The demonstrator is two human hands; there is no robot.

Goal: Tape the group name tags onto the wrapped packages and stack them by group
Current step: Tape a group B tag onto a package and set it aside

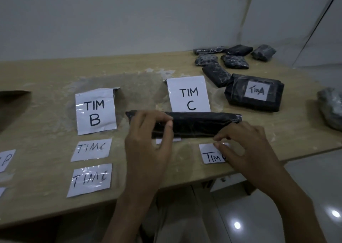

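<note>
Black plastic wrap covers the long, flat package (196, 124) that lies crosswise on the pale wooden surface (46, 187). It is set just in front of the large white card lettered "TIM C" (188, 96), whose lower edge it overlaps. The package's left part is grasped by the left grip (148, 142), with the fingers curled round it. A small white paper tag lettered "TIM" (211, 156) lies just beside the package's near edge. Its upper edge is pinched by the right grip (244, 146), and the rest of its lettering is hidden by that hand. To the left, a large white card lettered "TIM B" (95, 111) is seen, with two small white tags (91, 149) laid one below the other in front of it. At the far right, a black wrapped package bearing a "Tim A" tag (255, 94) touches one of several unlabelled black bundles (235, 61).
</note>
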